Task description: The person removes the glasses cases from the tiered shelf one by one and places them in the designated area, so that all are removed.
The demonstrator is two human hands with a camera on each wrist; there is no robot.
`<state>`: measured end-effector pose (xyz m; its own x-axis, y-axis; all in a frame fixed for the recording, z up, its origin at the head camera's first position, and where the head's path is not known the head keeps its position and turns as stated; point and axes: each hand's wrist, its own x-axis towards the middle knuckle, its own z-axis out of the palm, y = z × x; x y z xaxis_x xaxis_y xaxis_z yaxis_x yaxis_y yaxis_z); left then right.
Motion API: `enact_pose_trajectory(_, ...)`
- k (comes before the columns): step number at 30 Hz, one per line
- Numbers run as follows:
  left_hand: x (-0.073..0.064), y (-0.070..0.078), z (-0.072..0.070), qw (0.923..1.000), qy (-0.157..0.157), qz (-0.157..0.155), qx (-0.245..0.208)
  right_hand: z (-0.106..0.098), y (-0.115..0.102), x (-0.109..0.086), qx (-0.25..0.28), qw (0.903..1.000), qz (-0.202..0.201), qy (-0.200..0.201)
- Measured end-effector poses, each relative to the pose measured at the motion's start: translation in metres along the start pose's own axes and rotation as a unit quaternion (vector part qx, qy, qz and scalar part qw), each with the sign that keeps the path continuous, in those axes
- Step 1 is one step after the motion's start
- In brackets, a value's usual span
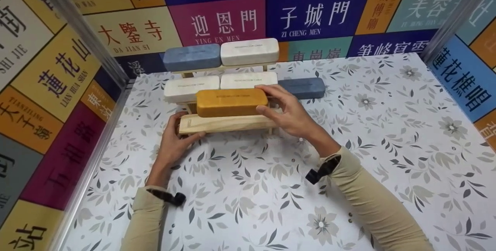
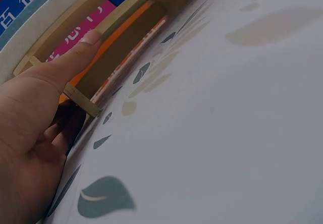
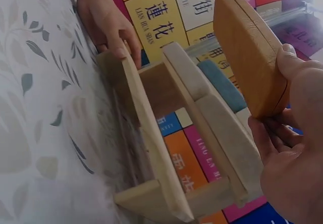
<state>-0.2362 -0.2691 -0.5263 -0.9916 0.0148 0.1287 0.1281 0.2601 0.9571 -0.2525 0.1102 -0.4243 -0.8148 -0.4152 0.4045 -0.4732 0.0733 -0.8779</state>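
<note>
My right hand [image 1: 290, 111] pinches one end of a mustard-yellow glasses case [image 1: 232, 102] between thumb and fingers. In the right wrist view, the case [image 3: 250, 57] hangs above the lowest step of a tiered wooden rack [image 1: 228, 124]. That bottom step carries nothing. The left hand [image 1: 176, 138] grips its left end, thumb along the front edge in the left wrist view. Two white cases [image 1: 192, 88] stand on the middle step, partly hidden by the yellow one. On the top step sit a blue case [image 1: 192, 57] and a white case [image 1: 250, 51].
Another blue case [image 1: 304, 87] lies on the table right of the rack. A floral white cloth [image 1: 248, 189] covers the table. Colourful panels with Chinese lettering [image 1: 224, 20] rise behind the rack and at both sides, with metal corner posts between them.
</note>
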Motion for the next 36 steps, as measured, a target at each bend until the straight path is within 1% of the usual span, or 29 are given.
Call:
enact_pose_trajectory(3,0.0,0.0,-0.001,1.0,0.003,-0.003,0.001,-0.016,-0.006,0.001,-0.012,0.9997,-0.02,0.011)
enact_pose_trajectory(6,0.001,0.0,-0.001,1.0,0.001,-0.003,0.003,-0.032,-0.011,0.002,-0.01,0.9991,-0.031,0.028)
enact_pose_trajectory(11,0.0,-0.001,-0.001,1.0,-0.005,-0.003,0.004,-0.059,-0.012,-0.003,0.012,0.9977,-0.035,0.057)
enact_pose_trajectory(18,-0.002,0.0,-0.002,1.0,-0.006,-0.002,0.002,-0.09,-0.002,-0.013,0.053,0.9941,-0.031,0.09)
enact_pose_trajectory(23,-0.002,0.002,-0.002,0.9999,-0.006,-0.003,0.012,-0.108,0.007,-0.021,0.061,0.9923,-0.024,0.105)
enact_pose_trajectory(26,-0.002,0.002,-0.001,0.9998,-0.005,-0.003,0.018,-0.118,0.011,-0.026,0.061,0.992,-0.023,0.107)
enact_pose_trajectory(30,-0.001,0.002,-0.001,0.9998,-0.004,-0.001,0.017,-0.131,0.015,-0.033,0.063,0.9921,-0.019,0.107)
enact_pose_trajectory(36,-0.001,0.001,0.0,0.9999,-0.004,-0.004,0.012,-0.149,0.024,-0.041,0.068,0.9904,-0.009,0.12)
